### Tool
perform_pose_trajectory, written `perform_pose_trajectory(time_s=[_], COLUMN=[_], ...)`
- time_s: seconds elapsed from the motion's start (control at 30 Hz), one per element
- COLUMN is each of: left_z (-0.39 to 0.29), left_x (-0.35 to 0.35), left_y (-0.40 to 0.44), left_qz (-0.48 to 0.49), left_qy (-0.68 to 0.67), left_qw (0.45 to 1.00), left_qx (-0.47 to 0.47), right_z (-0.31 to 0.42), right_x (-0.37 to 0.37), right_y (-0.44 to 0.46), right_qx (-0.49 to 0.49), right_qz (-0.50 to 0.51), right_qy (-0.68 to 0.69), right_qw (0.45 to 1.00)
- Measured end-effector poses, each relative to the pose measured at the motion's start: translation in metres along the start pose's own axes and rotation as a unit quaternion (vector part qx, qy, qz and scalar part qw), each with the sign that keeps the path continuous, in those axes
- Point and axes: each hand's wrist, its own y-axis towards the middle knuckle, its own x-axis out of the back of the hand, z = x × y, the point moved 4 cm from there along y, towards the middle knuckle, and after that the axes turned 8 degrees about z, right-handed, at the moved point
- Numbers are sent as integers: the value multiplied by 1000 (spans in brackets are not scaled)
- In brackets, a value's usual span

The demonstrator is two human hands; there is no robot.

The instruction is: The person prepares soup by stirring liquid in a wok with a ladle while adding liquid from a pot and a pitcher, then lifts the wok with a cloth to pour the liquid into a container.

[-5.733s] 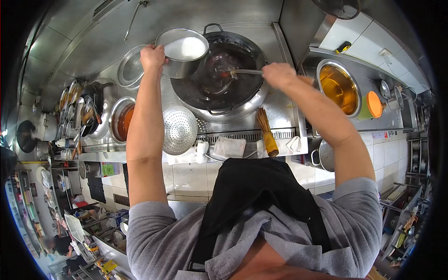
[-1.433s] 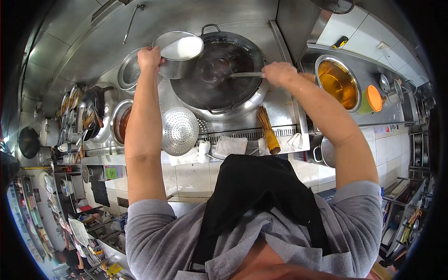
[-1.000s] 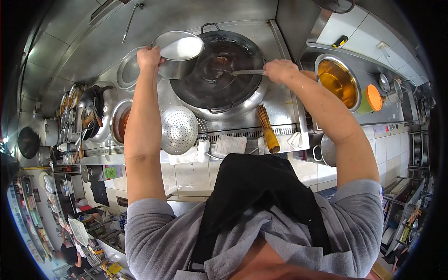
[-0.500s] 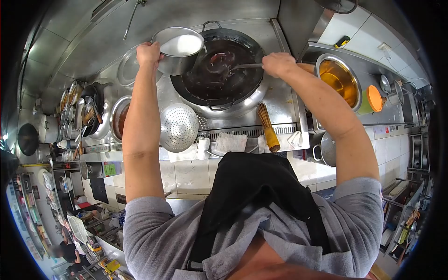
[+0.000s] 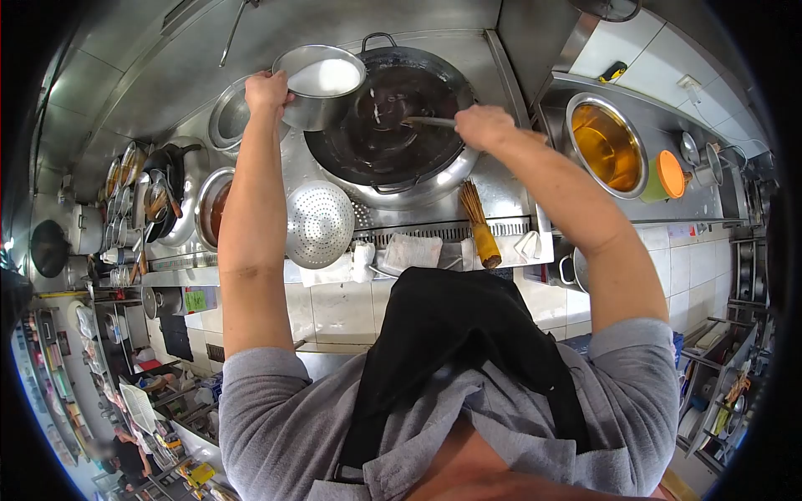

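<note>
My left hand [image 5: 267, 90] grips the rim of a metal pot [image 5: 322, 113] with white contents, tilted over the left edge of a big black wok [image 5: 376, 171]. Dark liquid fills the wok, and a pale streak shows on its surface. Closed round a long handle at the wok's right side is my right hand [image 5: 484, 128]. The utensil's metal shaft [image 5: 430, 121] reaches into the liquid, which hides its head.
A perforated strainer [image 5: 320, 224], white cloths [image 5: 413, 251] and a bamboo brush [image 5: 479, 225] lie along the front. To the right stand a bowl of amber liquid [image 5: 607, 146] and an orange-topped container [image 5: 669, 174]. A person [image 5: 129, 457] is at the lower left.
My right hand has moved slightly left with the utensil, whose shaft now reaches farther over the wok. The liquid's surface pattern has changed. My left hand and the pot have barely moved.
</note>
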Motion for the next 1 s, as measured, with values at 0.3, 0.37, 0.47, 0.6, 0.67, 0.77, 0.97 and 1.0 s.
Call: perform_pose_trajectory(time_s=[0.3, 0.37, 0.47, 0.6, 0.67, 0.77, 0.97, 1.0], left_z=[6, 3, -2, 5, 5, 4, 11, 15], left_x=[3, 3, -3, 2, 2, 4, 10, 16], left_y=[7, 3, -9, -4, 2, 3, -16, -27], left_qz=[0, 3, 3, -3, -17, -3, -2, 5], left_qy=[-12, -9, -14, -29, -56, -5, -45, -64], left_qw=[1000, 1000, 1000, 1000, 998, 1000, 999, 998], left_qx=[9, 8, -4, 9, 6, 9, -6, 6], right_z=[-19, -3, 0, -28, -31, -7, -15, -28], right_x=[30, 26, -14, 11, 25, 28, -5, 4], right_y=[-18, -20, -5, -16, -8, -12, -9, -7], right_qx=[14, -26, 6, 15, 0, -1, 4, 7], right_qz=[-8, 2, -9, -6, -3, 1, -13, -13], right_qy=[-20, -18, 34, 9, -19, -58, 16, 5], right_qw=[1000, 1000, 999, 1000, 1000, 998, 1000, 1000])
